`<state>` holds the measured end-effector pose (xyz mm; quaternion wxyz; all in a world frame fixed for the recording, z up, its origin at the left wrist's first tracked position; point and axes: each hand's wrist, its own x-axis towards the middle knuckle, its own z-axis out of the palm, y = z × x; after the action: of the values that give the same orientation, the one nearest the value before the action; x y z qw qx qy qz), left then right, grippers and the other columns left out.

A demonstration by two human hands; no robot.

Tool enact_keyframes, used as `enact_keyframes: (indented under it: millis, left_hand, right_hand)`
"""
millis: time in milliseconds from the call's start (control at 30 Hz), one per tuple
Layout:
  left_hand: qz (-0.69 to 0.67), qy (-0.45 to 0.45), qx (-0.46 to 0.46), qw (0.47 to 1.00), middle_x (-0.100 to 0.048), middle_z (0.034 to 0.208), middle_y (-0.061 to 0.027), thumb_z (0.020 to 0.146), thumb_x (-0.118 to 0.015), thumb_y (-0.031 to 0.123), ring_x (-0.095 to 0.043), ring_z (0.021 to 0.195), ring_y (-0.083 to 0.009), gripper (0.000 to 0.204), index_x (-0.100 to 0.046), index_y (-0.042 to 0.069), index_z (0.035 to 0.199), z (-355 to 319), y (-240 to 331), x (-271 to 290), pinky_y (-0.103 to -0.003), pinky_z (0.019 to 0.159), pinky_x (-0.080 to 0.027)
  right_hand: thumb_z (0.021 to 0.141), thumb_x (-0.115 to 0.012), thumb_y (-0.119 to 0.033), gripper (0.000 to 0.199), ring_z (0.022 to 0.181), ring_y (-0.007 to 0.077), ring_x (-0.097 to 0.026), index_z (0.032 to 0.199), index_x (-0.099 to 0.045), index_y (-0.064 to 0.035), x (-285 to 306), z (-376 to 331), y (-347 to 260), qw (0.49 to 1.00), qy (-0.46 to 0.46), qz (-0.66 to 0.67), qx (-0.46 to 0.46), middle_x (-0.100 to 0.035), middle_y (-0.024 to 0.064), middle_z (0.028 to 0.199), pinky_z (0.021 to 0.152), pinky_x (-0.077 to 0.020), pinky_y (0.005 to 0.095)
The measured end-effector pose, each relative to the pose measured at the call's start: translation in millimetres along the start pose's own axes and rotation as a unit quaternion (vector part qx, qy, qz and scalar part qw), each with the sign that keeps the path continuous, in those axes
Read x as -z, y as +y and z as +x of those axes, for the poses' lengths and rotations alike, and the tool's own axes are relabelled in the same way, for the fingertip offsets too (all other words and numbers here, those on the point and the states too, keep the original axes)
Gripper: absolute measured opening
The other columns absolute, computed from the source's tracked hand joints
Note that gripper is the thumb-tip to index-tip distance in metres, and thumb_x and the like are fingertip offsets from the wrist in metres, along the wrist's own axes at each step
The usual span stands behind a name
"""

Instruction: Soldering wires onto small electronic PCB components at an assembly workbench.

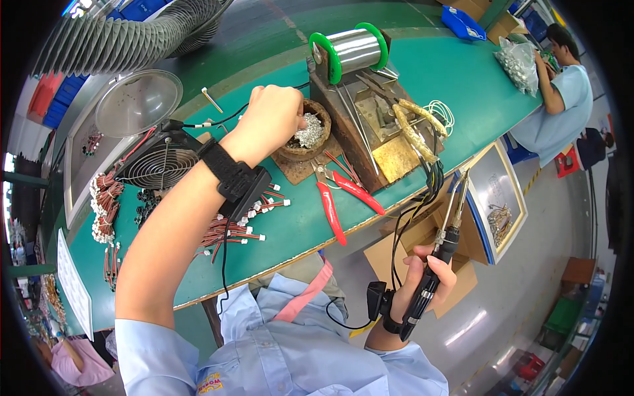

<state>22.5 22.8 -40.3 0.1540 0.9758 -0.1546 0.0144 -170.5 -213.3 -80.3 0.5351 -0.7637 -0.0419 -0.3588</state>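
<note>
My left hand (272, 117) is closed, knuckles up, over a round brown bowl (321, 142) of small silvery bits (309, 132). Its fingertips reach in at the bowl's rim, and whatever they hold is hidden. Away from the bench's front edge, my right hand (422, 280) is wrapped round the black handle of a soldering iron (432, 274), its metal tip pointing up. Red-handled cutters (333, 191) lie beside the bowl. Bundles of red and black wires with white connectors (228, 232) lie below my left forearm.
A green-rimmed spool of solder wire (356, 51) sits on a rusty metal stand (343, 125). A small fan (158, 162) is left of my forearm. Black cables (409, 218) hang near my right hand, above a cardboard box (380, 264). Another person (561, 99) works at the far right.
</note>
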Motion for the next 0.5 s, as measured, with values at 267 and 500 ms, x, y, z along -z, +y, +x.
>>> enact_keyframes:
  millis: [267, 500]
  left_hand:
    - [-0.059, -0.110, 0.045, 0.991, -0.064, 0.070, -0.0134, 0.068, -0.074, 0.024, -0.062, 0.078, -0.0323, 0.021, -0.067, 0.005, 0.075, 5.9, 7.7, 24.6, -0.040, 0.077, -0.042]
    - [0.093, -0.207, 0.040, 0.973, -0.065, 0.078, -0.0131, 0.072, -0.072, 0.028, -0.061, 0.086, -0.0298, 0.024, -0.067, 0.005, 0.078, 13.9, 20.1, 35.0, -0.042, 0.081, -0.039]
  right_hand:
    - [0.082, -0.055, 0.002, 0.026, 0.068, 0.0164, -0.053, 0.104, -0.047, -0.0100, 0.4, 1.7, 2.2, 1.000, 0.001, 0.003, 0.000, -0.056, 0.0155, 0.086, 0.061, -0.0452, 0.0252]
    - [0.082, -0.055, 0.003, 0.027, 0.067, 0.0165, -0.053, 0.104, -0.047, -0.0108, 0.4, 1.6, -0.2, 1.000, 0.002, 0.013, -0.012, -0.056, 0.0155, 0.087, 0.061, -0.0453, 0.0254]
